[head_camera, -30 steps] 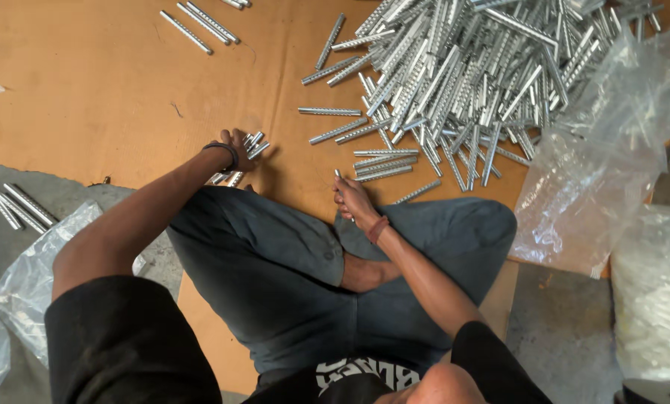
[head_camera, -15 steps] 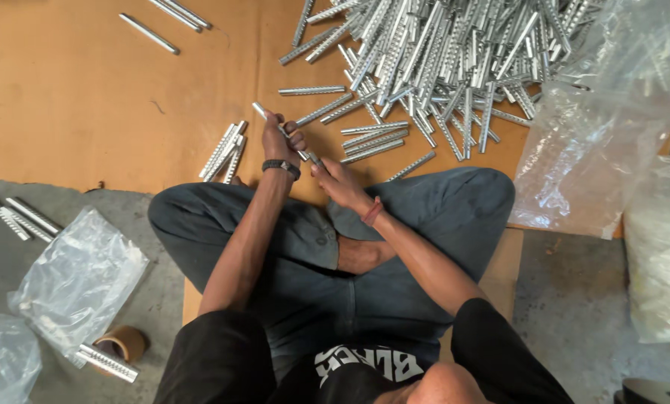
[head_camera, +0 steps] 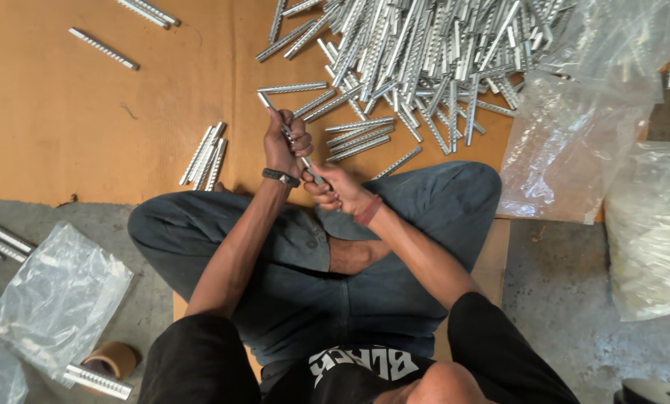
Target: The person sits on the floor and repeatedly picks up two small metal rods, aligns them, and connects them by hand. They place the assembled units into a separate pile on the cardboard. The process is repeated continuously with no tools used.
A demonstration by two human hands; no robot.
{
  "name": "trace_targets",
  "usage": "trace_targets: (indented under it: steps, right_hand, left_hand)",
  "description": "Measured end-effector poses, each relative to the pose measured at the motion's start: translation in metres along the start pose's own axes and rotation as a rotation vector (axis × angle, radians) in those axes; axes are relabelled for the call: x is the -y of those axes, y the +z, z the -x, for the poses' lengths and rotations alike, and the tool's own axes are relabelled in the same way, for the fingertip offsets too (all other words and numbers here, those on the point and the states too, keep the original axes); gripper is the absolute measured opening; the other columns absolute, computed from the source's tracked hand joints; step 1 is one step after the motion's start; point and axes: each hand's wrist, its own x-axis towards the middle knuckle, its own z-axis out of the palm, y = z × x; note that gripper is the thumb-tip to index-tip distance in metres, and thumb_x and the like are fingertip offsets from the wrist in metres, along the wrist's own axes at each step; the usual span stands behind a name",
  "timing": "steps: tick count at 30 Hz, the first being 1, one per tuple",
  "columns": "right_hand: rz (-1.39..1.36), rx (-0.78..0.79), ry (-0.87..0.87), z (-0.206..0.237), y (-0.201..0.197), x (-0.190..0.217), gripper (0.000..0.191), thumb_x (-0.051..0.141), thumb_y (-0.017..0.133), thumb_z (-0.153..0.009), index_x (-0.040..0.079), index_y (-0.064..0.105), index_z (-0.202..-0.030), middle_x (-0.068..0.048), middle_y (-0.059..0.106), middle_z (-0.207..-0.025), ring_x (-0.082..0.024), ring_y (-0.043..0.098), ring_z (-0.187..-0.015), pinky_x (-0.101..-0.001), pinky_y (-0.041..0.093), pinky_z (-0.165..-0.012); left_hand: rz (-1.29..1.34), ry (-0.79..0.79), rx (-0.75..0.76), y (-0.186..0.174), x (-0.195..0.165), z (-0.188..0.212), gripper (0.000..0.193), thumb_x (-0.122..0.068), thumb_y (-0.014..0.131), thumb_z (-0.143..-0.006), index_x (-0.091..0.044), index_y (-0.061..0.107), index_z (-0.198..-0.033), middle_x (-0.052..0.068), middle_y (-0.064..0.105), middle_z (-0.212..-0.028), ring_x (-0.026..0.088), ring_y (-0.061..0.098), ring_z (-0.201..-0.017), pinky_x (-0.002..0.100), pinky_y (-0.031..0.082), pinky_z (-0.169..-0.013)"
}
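Sitting cross-legged on a sheet of brown cardboard (head_camera: 88, 127) laid over the concrete floor, the person holds one bundle of ribbed metal rods (head_camera: 294, 142) in both hands, just above the knees. The right hand (head_camera: 338, 191) is closed around the near end of the bundle, knuckles up, a reddish band at the wrist. The left hand (head_camera: 286, 146) is wrapped around the rods farther along, with a dark wristband below it, and the far tips stick out past the fingers toward the left. Both forearms angle inward from the shoulders and meet over the lap.

To do this well, the rods likely need to be kept parallel with their ends level, both grips firm so none slides out.

Just left of the hands a small stack of rods (head_camera: 206, 155) lies on the cardboard. Farther off, a large loose heap of rods (head_camera: 424, 52) spreads across the far right, beside clear plastic bags (head_camera: 574, 150). Near left sit another bag and a roll of tape (head_camera: 110, 359).
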Motion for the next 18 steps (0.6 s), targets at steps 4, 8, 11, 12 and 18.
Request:
trace_targets:
  steps: [4, 8, 11, 12, 18]
  right_hand:
    - [0.836, -0.39, -0.447, -0.01, 0.007, -0.012, 0.016, 0.017, 0.04, -0.082, 0.005, 0.049, -0.078, -0.011, 0.051, -0.054, -0.025, 0.049, -0.046, -0.0346, 0.036, -0.041]
    - [0.949, -0.543, -0.264, -0.006, 0.001, -0.021, 0.031, 0.03, 0.039, -0.082, 0.002, 0.048, -0.075, -0.019, 0.051, -0.059, -0.033, 0.051, -0.056, -0.041, 0.037, -0.051]
    - [0.934, -0.556, -0.251, -0.013, -0.009, -0.021, 0.033, 0.032, 0.037, -0.084, 0.003, 0.049, -0.072, -0.016, 0.052, -0.06, -0.031, 0.051, -0.056, -0.04, 0.037, -0.052]
    - [0.952, -0.566, -0.308, -0.017, -0.012, -0.021, 0.033, 0.032, 0.036, -0.084, 0.004, 0.05, -0.071, -0.016, 0.052, -0.06, -0.031, 0.05, -0.056, -0.0396, 0.037, -0.051]
    - [0.655, -0.499, -0.185, -0.023, -0.014, -0.025, 0.035, 0.033, 0.038, -0.081, 0.003, 0.045, -0.064, -0.009, 0.046, -0.049, -0.019, 0.046, -0.045, -0.0321, 0.036, -0.045]
  left_hand:
    - [-0.326, 0.18, -0.43, 0.011, -0.007, -0.017, 0.038, -0.046, 0.035, -0.08, -0.013, 0.033, -0.062, -0.002, 0.029, -0.043, 0.008, 0.027, -0.032, 0.022, 0.022, -0.027]
    - [-0.554, 0.381, -0.463, 0.047, -0.021, -0.053, 0.029, -0.039, 0.041, -0.08, -0.012, 0.035, -0.068, -0.001, 0.032, -0.046, 0.009, 0.029, -0.032, 0.024, 0.024, -0.026]
    - [-0.537, 0.306, -0.127, 0.091, -0.016, -0.107, 0.021, -0.027, 0.046, -0.079, -0.008, 0.044, -0.089, 0.002, 0.041, -0.063, 0.011, 0.038, -0.053, 0.027, 0.035, -0.044]
    - [-0.521, 0.307, 0.034, 0.097, -0.014, -0.116, 0.024, -0.023, 0.048, -0.081, -0.006, 0.045, -0.097, 0.003, 0.045, -0.071, 0.013, 0.043, -0.063, 0.029, 0.039, -0.053]
    - [-1.908, 0.553, -0.223, 0.08, -0.079, -0.133, 0.025, -0.028, 0.049, -0.075, -0.004, 0.056, -0.079, 0.018, 0.056, -0.072, 0.031, 0.052, -0.066, 0.04, 0.042, -0.06]
